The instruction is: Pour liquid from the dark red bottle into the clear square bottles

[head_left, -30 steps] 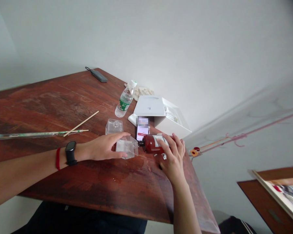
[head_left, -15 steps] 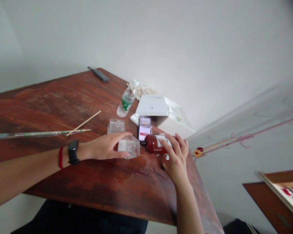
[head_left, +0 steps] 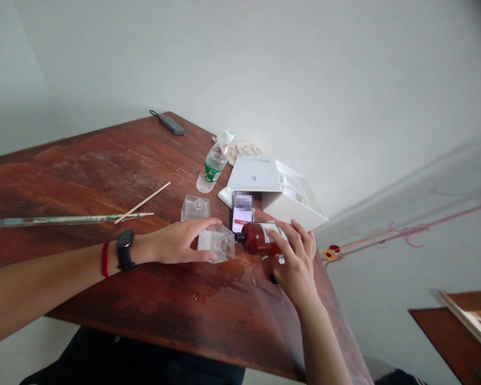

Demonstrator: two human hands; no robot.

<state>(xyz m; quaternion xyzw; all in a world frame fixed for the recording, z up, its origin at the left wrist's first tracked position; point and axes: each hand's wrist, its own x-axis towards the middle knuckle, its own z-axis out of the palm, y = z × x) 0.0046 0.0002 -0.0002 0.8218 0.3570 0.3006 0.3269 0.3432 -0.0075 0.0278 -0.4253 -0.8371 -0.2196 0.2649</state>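
My left hand (head_left: 192, 240) is closed around a clear, square-sided plastic container (head_left: 221, 244), its thumb and fingers on opposite sides. My right hand (head_left: 294, 259) grips a reddish-brown bottle (head_left: 258, 238) with a pale label, tipped onto its side. The bottle's black neck (head_left: 239, 237) points left, right at the container's mouth. I cannot tell whether they touch or whether liquid is flowing. Behind my left hand stands a second clear container (head_left: 195, 207). A small black cap (head_left: 273, 278) lies under my right hand, partly hidden by it.
A water bottle (head_left: 214, 166) with a green label stands behind the containers. A lit phone (head_left: 242, 211) leans by a white box (head_left: 254, 174). Wooden sticks (head_left: 142, 202) and a clear wrapper (head_left: 56, 220) lie to the left. A grey device (head_left: 171, 124) is at the far corner. Wet spots mark the wooden table (head_left: 144, 299).
The whole view has shifted slightly, so everything appears a little further right. Both hands keep their grips, and the bottle stays tipped toward the container.
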